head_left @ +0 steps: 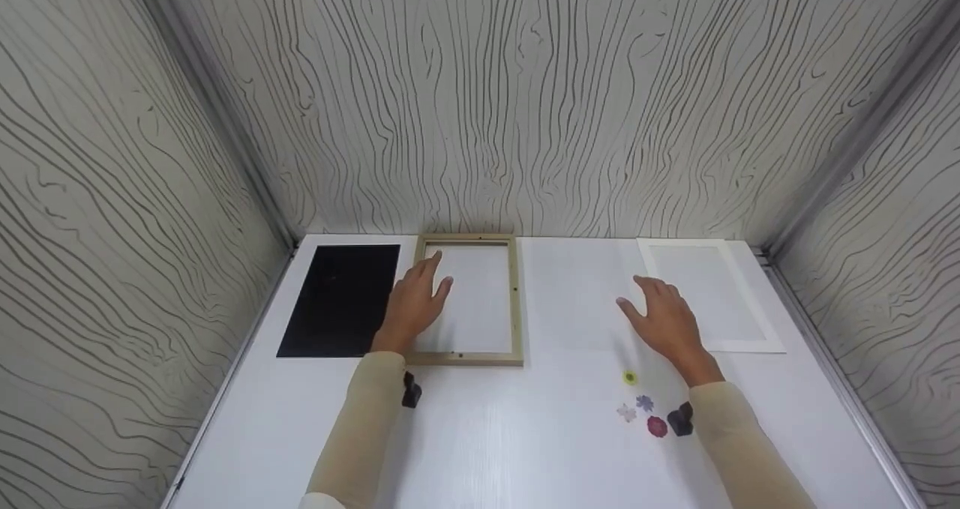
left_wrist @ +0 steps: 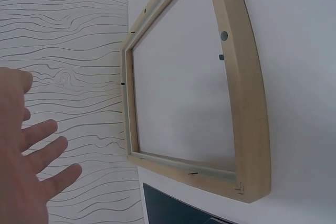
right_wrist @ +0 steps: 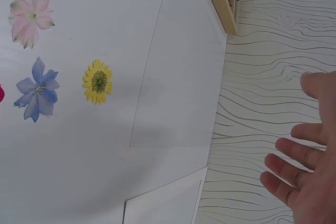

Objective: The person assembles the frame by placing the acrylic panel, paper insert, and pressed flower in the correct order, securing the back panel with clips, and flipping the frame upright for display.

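My left hand (head_left: 415, 303) hovers over the left side of a light wooden frame (head_left: 514, 306), fingers extended and holding nothing. In the left wrist view the frame (left_wrist: 247, 103) shows small dark marks and a round dot along its rails. Over on the right, my right hand (head_left: 664, 318) is held with loosely bent fingers and nothing in it, near a white mat (head_left: 739, 345) with a pale grey middle. Between frame and mat lies a thin, pale sheet (right_wrist: 173, 77). Below the right hand are a yellow flower (right_wrist: 97, 81), a blue flower (right_wrist: 38, 92), a pale pink flower (right_wrist: 31, 17) and a red flower (head_left: 657, 426).
A black rectangular panel (head_left: 337, 299) lies left of the wooden frame. The white table (head_left: 480, 434) backs onto a wood-grain patterned wall (head_left: 480, 104), with similar walls at both sides. Dark devices (head_left: 411, 390) are worn at both wrists.
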{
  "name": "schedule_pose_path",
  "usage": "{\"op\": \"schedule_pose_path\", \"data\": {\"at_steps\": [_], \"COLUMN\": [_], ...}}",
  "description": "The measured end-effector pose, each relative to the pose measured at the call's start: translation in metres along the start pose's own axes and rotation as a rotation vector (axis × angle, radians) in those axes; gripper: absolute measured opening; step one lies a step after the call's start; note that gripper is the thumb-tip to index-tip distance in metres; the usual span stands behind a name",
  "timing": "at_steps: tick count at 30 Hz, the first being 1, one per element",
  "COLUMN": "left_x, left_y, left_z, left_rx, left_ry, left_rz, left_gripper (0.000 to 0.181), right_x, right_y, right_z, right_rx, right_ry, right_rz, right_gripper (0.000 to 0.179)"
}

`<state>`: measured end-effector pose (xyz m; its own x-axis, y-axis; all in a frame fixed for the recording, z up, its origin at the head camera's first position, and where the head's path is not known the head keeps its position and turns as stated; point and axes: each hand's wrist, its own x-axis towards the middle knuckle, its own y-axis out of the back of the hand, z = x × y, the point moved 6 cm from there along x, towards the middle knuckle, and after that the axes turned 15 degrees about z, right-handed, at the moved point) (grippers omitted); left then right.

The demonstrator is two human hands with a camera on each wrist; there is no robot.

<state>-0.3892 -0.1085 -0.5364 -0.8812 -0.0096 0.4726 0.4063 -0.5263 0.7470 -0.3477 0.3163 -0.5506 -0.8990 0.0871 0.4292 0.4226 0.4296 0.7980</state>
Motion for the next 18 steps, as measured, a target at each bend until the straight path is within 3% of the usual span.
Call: {"op": "schedule_pose_path", "data": {"at_steps": [10, 18], "left_x": [-0.009, -0.02], "left_y": [0.004, 0.009], "left_z": [-0.011, -0.023], "left_rx": [-0.065, -0.101], "left_ry": [-0.004, 0.039], "left_rz": [0.074, 0.067], "left_gripper": [0.054, 0.051], "right_x": [-0.018, -0.032], "right_y": [0.006, 0.01], "right_z": [0.005, 0.01], "right_rx": [0.036, 0.063], "right_ry": [-0.01, -0.029], "right_rz": [0.017, 0.047], "right_gripper": [0.054, 0.045]}}
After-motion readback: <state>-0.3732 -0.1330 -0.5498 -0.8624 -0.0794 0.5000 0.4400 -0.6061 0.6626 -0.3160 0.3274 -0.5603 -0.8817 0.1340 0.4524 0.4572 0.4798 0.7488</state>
